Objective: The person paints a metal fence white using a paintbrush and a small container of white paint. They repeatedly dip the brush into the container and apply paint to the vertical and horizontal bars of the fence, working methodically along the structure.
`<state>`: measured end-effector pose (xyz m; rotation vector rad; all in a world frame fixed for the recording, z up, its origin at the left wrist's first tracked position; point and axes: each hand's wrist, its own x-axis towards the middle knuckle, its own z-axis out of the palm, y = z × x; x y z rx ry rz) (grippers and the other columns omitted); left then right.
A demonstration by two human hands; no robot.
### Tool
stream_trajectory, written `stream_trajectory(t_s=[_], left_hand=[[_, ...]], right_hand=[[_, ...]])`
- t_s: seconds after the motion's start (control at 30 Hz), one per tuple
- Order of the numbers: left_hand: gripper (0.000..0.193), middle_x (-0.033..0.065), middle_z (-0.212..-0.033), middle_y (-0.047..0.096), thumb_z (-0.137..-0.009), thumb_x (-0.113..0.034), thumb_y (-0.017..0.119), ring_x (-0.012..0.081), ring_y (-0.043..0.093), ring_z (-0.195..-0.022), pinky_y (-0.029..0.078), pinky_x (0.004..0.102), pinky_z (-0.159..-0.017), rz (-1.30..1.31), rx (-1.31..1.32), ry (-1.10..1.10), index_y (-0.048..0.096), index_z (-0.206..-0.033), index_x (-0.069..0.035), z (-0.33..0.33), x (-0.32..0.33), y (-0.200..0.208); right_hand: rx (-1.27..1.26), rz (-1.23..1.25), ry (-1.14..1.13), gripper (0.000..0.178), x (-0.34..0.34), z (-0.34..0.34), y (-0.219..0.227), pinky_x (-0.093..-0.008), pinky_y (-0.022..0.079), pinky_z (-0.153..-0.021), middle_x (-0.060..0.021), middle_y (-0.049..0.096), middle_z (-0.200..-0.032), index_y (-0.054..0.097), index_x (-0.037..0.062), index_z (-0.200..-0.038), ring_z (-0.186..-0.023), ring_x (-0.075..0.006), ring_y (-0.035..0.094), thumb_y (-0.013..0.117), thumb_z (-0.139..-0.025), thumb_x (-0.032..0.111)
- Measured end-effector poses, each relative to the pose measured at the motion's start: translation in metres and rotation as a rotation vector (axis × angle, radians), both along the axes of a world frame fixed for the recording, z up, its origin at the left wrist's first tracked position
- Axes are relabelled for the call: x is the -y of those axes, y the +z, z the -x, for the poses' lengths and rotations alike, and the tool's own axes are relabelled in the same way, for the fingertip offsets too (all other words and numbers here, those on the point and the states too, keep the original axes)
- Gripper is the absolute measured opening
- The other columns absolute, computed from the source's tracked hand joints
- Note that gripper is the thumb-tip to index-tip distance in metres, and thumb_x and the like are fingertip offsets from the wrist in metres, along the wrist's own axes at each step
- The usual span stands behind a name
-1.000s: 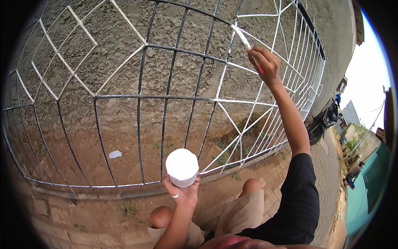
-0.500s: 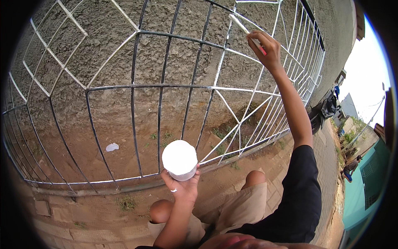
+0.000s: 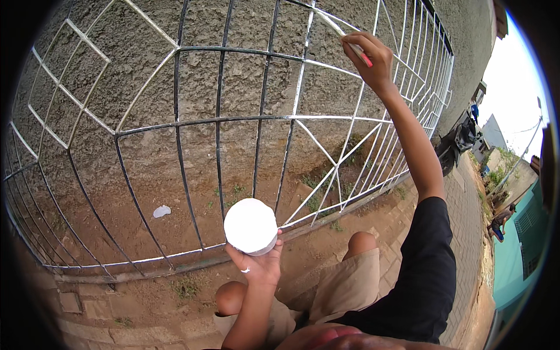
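Note:
My left hand (image 3: pixel 261 267) is wrapped round a round tub of white paint (image 3: pixel 251 225), holding it upright low in front of the fence. A white smear shows on that hand near the thumb. Up at the right, my right hand (image 3: pixel 374 63) grips a slim paintbrush (image 3: pixel 330 24) with a red handle end. Its whitened tip meets an upright bar near the top of the metal fence (image 3: pixel 298 87). That bar is mostly white with dark patches. Bars further right are white, while several bars to the left are dark.
A rough grey wall (image 3: pixel 140 81) stands behind the fence. A pale scrap (image 3: pixel 162 211) lies on the dirt beyond the bars. My bent knees are close below the tub. Further right are a parked motorcycle (image 3: pixel 458 140), a paved path (image 3: pixel 461 204) and a person (image 3: pixel 500 223) near a turquoise wall.
The brush tip has gone slightly up along the bar, with my right hand following. The view has shifted a little, and my left hand still holds the tub in nearly the same place.

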<state>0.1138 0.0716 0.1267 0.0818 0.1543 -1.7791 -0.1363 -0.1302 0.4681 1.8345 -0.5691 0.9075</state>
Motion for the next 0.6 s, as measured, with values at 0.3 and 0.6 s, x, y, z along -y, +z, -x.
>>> stream_trajectory(t_s=[0.3,0.6], left_hand=[[0.078,0.0167,-0.116,0.061,-0.086,-0.073,0.052,0.0351,0.061,-0.093,0.052,0.0383,-0.069,0.042,-0.006,-0.018,0.050,-0.137,-0.014,0.006,-0.003,-0.002],[0.079,0.0161,-0.115,0.062,-0.085,-0.074,0.053,0.0350,0.061,-0.092,0.051,0.0380,-0.068,0.006,0.040,0.005,0.050,-0.136,-0.013,0.008,-0.002,0.003]], right_hand=[[-0.049,-0.003,0.037,0.007,-0.002,-0.002,-0.009,-0.0296,0.054,-0.057,-0.0016,0.074,-0.090,0.072,0.0132,-0.089,-0.071,-0.0196,0.071,0.076,-0.084,0.016],[-0.007,-0.111,0.019,0.008,0.000,0.003,-0.004,-0.0318,0.053,-0.061,-0.0031,0.073,-0.088,0.074,0.0142,-0.091,-0.070,-0.0192,0.070,0.076,-0.085,0.018]])
